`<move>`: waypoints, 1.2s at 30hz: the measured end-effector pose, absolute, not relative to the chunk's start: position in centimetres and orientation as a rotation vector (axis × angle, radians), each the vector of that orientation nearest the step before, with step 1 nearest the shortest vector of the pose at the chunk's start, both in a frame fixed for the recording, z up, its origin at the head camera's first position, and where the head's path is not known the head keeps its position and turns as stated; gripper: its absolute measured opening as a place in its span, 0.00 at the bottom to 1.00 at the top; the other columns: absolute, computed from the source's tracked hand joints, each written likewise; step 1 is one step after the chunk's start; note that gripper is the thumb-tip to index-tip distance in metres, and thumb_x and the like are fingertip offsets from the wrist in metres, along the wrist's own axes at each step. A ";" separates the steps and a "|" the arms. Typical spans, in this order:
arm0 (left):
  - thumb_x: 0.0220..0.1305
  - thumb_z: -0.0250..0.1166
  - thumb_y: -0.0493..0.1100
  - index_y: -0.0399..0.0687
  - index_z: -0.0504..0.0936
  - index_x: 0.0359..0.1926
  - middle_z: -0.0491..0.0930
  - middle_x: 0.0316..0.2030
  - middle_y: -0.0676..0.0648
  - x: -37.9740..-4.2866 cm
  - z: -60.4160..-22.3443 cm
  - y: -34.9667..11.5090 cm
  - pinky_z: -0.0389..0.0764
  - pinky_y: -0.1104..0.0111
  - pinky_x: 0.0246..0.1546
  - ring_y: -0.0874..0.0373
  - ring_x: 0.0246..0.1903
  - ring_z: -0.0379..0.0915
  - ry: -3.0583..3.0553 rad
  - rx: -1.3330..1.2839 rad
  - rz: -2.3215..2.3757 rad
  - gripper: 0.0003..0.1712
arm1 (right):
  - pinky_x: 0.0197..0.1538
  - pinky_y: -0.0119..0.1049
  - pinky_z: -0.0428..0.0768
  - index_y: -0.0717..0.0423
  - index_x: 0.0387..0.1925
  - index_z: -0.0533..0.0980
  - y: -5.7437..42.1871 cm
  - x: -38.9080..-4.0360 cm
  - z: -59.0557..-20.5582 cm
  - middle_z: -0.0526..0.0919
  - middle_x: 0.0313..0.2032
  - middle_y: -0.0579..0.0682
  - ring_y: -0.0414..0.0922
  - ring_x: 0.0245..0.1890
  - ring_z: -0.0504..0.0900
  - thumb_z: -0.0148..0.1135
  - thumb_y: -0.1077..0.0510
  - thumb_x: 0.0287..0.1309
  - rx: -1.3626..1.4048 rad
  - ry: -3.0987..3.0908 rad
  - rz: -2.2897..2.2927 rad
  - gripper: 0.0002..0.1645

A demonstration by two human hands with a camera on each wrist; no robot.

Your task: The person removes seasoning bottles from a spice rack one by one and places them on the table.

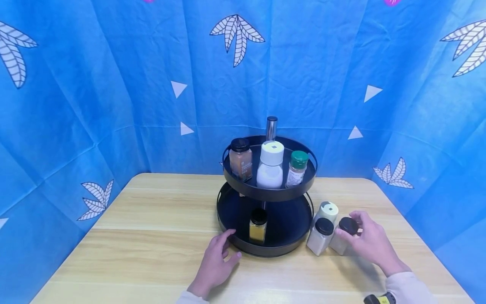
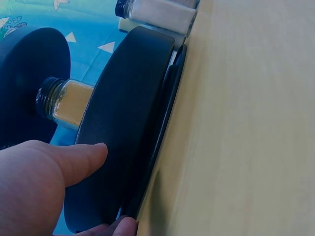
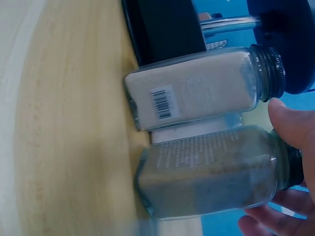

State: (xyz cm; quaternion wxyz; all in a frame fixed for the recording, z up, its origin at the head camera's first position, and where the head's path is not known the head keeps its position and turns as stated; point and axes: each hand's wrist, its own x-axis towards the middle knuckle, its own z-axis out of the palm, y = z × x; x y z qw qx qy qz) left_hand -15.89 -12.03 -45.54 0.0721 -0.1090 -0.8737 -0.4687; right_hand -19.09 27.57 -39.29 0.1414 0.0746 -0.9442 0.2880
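On the right, my right hand [image 1: 370, 240] pinches the black lid of a square glass spice jar [image 3: 211, 172] with greyish contents. Right beside it stands a second black-lidded jar [image 3: 197, 93] of pale powder with a barcode label. A bottle with a whitish cap [image 1: 328, 210] is partly hidden behind these two. My left hand [image 1: 216, 261] is at the front left of a black two-tier round rack, its fingertips at the rim of the lower tray [image 1: 279, 250]. In the left wrist view its thumb lies over that tray's wall. A jar of yellow spice [image 1: 257, 233] stands upright on the lower tray.
The upper tray [image 1: 265, 195] bears a black-lidded jar of reddish-brown spice [image 1: 240, 162], a white bottle [image 1: 270, 171] and a green-capped jar [image 1: 297, 169]. A metal post [image 1: 271, 128] rises through the rack. Blue patterned cloth [image 1: 319, 63] surrounds the wooden table [image 1: 152, 236].
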 end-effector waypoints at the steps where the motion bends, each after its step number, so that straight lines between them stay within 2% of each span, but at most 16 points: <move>1: 0.58 0.66 0.44 0.53 0.64 0.65 0.66 0.58 0.30 -15.9 -45.5 -12.0 0.82 0.54 0.50 0.38 0.51 0.71 -2.624 -0.328 -1.408 0.35 | 0.40 0.61 0.81 0.71 0.53 0.64 27.5 -19.1 -39.2 0.75 0.47 0.76 0.66 0.40 0.79 0.68 0.41 0.51 0.220 -2.709 0.828 0.43; 6: 0.58 0.66 0.43 0.51 0.64 0.65 0.66 0.58 0.29 -15.8 -45.5 -11.9 0.81 0.53 0.50 0.37 0.52 0.71 -2.616 -0.339 -1.421 0.35 | 0.43 0.64 0.79 0.71 0.52 0.66 26.9 -19.2 -38.1 0.77 0.46 0.74 0.67 0.43 0.77 0.69 0.48 0.52 0.249 -2.588 0.806 0.37; 11: 0.58 0.66 0.42 0.50 0.64 0.65 0.66 0.58 0.29 -15.8 -45.5 -11.8 0.81 0.53 0.51 0.37 0.52 0.71 -2.612 -0.343 -1.431 0.35 | 0.43 0.65 0.78 0.69 0.52 0.67 25.5 -19.3 -36.8 0.76 0.47 0.72 0.68 0.44 0.77 0.69 0.48 0.52 0.276 -2.498 0.804 0.35; 18: 0.58 0.66 0.42 0.50 0.64 0.65 0.66 0.58 0.29 -15.8 -45.4 -11.7 0.81 0.52 0.51 0.36 0.52 0.70 -2.616 -0.348 -1.432 0.35 | 0.37 0.60 0.82 0.67 0.46 0.73 22.2 -19.8 -36.0 0.81 0.42 0.66 0.62 0.38 0.80 0.74 0.58 0.43 0.468 -2.316 0.780 0.30; 21: 0.58 0.66 0.42 0.51 0.64 0.65 0.66 0.58 0.29 -15.8 -45.4 -11.7 0.81 0.53 0.51 0.37 0.52 0.71 -2.620 -0.349 -1.427 0.35 | 0.37 0.57 0.84 0.66 0.45 0.74 20.2 -19.8 -35.8 0.82 0.41 0.63 0.59 0.38 0.82 0.74 0.57 0.43 0.571 -2.305 0.769 0.28; 29: 0.58 0.66 0.43 0.53 0.64 0.65 0.66 0.58 0.29 -15.8 -45.4 -11.8 0.81 0.53 0.51 0.37 0.52 0.71 -2.627 -0.333 -1.425 0.35 | 0.45 0.50 0.84 0.61 0.46 0.73 14.7 -20.0 -36.0 0.82 0.43 0.57 0.52 0.42 0.81 0.71 0.48 0.48 0.745 -2.442 0.817 0.29; 36: 0.58 0.67 0.42 0.52 0.64 0.65 0.66 0.57 0.29 -15.9 -45.4 -12.0 0.81 0.54 0.51 0.37 0.52 0.71 -2.617 -0.344 -1.426 0.35 | 0.50 0.45 0.83 0.63 0.52 0.71 11.3 -20.9 -37.3 0.81 0.47 0.58 0.49 0.47 0.80 0.72 0.48 0.47 0.775 -2.577 0.944 0.35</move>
